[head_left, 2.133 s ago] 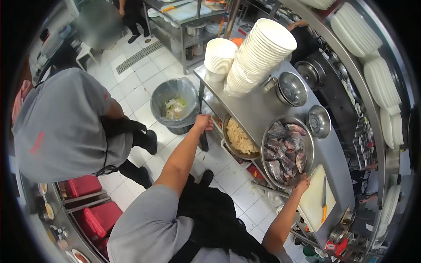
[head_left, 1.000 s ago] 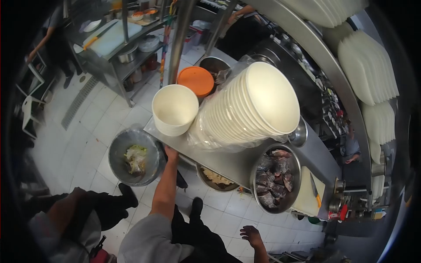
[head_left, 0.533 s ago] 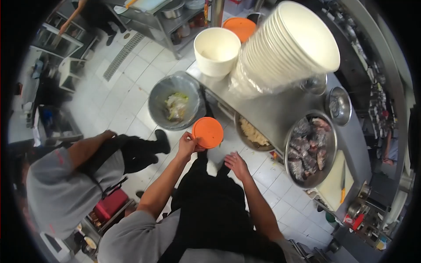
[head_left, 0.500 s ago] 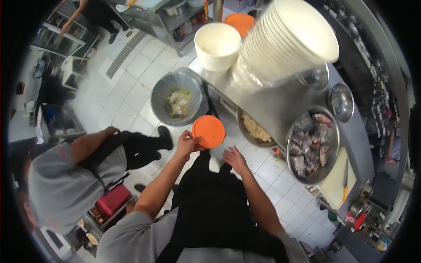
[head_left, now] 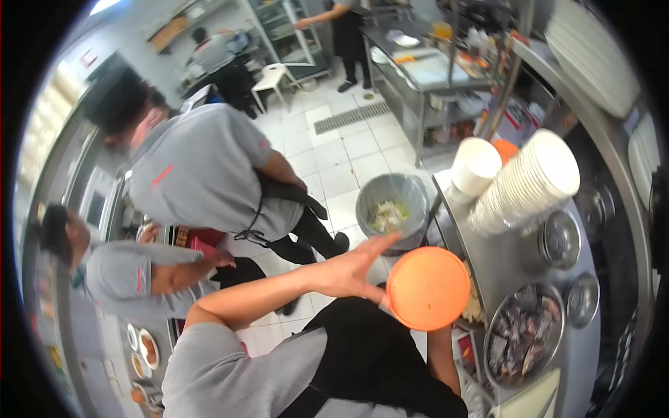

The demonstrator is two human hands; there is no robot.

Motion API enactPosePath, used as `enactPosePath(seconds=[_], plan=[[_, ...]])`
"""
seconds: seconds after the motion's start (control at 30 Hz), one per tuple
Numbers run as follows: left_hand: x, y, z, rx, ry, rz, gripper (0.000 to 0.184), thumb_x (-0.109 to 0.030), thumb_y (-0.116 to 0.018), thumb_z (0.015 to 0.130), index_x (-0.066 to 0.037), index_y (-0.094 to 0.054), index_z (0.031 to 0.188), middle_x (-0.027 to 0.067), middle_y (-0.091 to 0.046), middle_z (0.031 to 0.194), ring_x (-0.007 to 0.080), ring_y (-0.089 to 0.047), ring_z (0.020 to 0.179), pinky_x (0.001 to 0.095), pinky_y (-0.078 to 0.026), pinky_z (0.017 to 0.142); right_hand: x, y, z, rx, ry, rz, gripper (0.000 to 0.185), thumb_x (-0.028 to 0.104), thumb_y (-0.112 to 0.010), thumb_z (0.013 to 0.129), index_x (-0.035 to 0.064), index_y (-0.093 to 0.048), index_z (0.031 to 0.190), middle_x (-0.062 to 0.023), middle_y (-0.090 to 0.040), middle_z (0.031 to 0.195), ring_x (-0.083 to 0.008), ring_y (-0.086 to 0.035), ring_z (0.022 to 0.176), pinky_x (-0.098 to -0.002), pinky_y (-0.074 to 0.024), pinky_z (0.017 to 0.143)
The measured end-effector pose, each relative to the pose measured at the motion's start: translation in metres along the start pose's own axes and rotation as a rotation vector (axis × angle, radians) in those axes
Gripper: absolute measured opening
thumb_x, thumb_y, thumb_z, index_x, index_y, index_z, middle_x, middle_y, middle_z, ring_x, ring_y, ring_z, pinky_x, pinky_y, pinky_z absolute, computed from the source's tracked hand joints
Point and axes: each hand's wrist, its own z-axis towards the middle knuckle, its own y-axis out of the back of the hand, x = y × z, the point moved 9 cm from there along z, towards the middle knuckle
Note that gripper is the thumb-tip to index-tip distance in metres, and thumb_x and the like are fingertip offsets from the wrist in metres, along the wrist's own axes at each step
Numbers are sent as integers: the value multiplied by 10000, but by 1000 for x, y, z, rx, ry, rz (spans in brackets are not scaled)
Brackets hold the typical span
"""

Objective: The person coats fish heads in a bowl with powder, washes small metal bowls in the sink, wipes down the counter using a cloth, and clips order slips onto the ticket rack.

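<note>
A round orange lid (head_left: 428,289) faces up in front of my black apron; whether a tub sits beneath it does not show. My left hand (head_left: 352,270) is open at its left side, fingers stretched toward the bin and thumb at the lid's edge. Below the lid my right forearm (head_left: 443,359) comes up, and my right hand is hidden under it, apparently bearing it from below. Beyond the lid stands a grey lined bin (head_left: 411,195) with food scraps (head_left: 387,217) inside.
On the steel counter (head_left: 512,261) at right stand stacked white tubs (head_left: 529,184), a bowl of dark fish pieces (head_left: 524,334), smaller metal bowls (head_left: 559,239) and a cutting board (head_left: 529,397). Two co-workers in grey shirts (head_left: 198,171) stand close on my left. Others work farther back.
The view has swung up and left, bringing the co-workers more into sight. The orange lid is nearer. My left hand has opened from its edge; my right hand has gone beneath it.
</note>
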Motion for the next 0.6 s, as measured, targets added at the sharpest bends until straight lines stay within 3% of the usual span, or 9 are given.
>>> enactPosePath(seconds=[0.07,0.2,0.27,0.4,0.5,0.6], plan=[[-32,-2,9,71,-275,310,1318,-558,-823,454,-102,-88,1449,236,-45,1474,409,-45,1369,535,-165,1070,9,10,-16,-39,8,-79,748,605,-415,842,96,-319,1381,-123,-330,1419,-292,-356,1285,-485,-334,1033],[-62,-45,29,182,-426,493,1404,-551,-846,325,-172,-104,1455,241,-20,1474,493,3,1341,629,-141,1028,16,20,-40,-74,-3,-183,722,580,-412,854,94,-318,1380,-116,-341,1413,-286,-366,1278,-472,-339,1034],[-47,-70,39,358,-425,370,1437,-533,-854,262,-229,-116,1457,242,8,1476,517,33,1332,691,-130,977,16,21,-44,-82,-19,-218,710,567,-411,860,93,-318,1380,-112,-346,1409,-283,-372,1275,-465,-342,1034],[-51,-73,43,377,-371,321,1427,-470,-869,261,-228,-128,1457,245,-23,1466,500,-35,1334,649,-174,988,26,19,-58,-93,-22,-296,684,542,-408,873,91,-317,1380,-105,-356,1403,-277,-382,1268,-453,-347,1035],[-60,-70,34,373,-438,236,1351,-422,-863,340,-198,-137,1457,253,-88,1441,480,-122,1315,583,-220,1004,34,14,-69,-96,-7,-332,666,523,-406,882,90,-316,1379,-100,-364,1398,-273,-390,1263,-443,-351,1035],[-57,-67,41,236,-424,216,1228,-371,-814,445,-145,-147,1451,251,-145,1411,442,-193,1293,492,-241,1033,41,17,-93,-130,37,-345,647,504,-403,891,88,-315,1379,-95,-372,1394,-268,-399,1258,-433,-355,1035]])
